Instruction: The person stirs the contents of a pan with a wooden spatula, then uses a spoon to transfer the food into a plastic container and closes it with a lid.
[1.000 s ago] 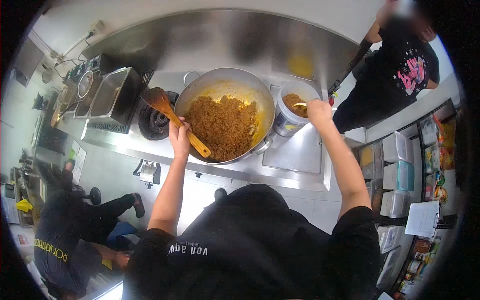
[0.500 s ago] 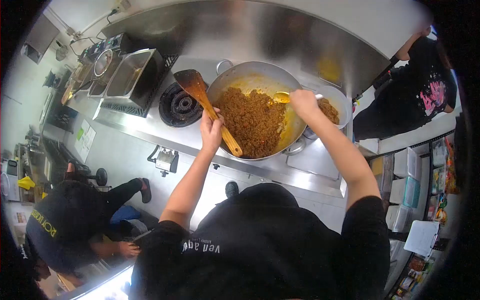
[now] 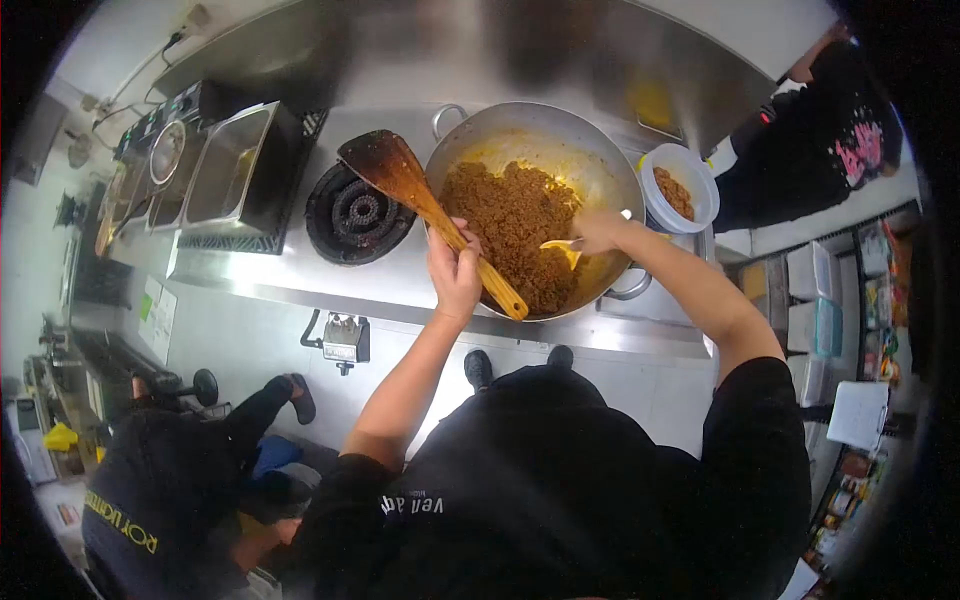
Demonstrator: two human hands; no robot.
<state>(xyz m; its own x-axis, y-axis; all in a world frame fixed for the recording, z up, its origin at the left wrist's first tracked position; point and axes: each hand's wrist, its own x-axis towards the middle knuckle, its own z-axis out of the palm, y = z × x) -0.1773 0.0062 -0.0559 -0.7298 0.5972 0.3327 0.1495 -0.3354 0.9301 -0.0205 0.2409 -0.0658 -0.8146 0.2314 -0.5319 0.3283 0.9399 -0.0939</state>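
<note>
My left hand (image 3: 456, 272) is closed around the handle of a wooden spatula (image 3: 400, 180), whose broad blade is darkened and points away to the left, beyond the pan's rim. My right hand (image 3: 600, 232) grips a spoon (image 3: 565, 247) coated in yellow oil, its bowl low over the cooked mince-like food (image 3: 515, 225). That brown, crumbly food fills the left and near part of a wide metal pan (image 3: 600, 150). Oil smears the bare right side. Just right of the pan stands a white plastic tub (image 3: 708, 205) with some of the same-looking food inside.
A black gas burner (image 3: 358, 214) sits left of the pan. Farther left are deep metal fryer wells (image 3: 235, 165) and a strainer (image 3: 168, 152). One person (image 3: 165, 490) is low at the left; another (image 3: 825, 140) stands at the right beside shelves with containers (image 3: 815, 270).
My right hand has brought the spoon nearer to me, from the pan's far side down to the food, and tilted it. The spatula has shifted slightly with my left hand. My view has moved a little.
</note>
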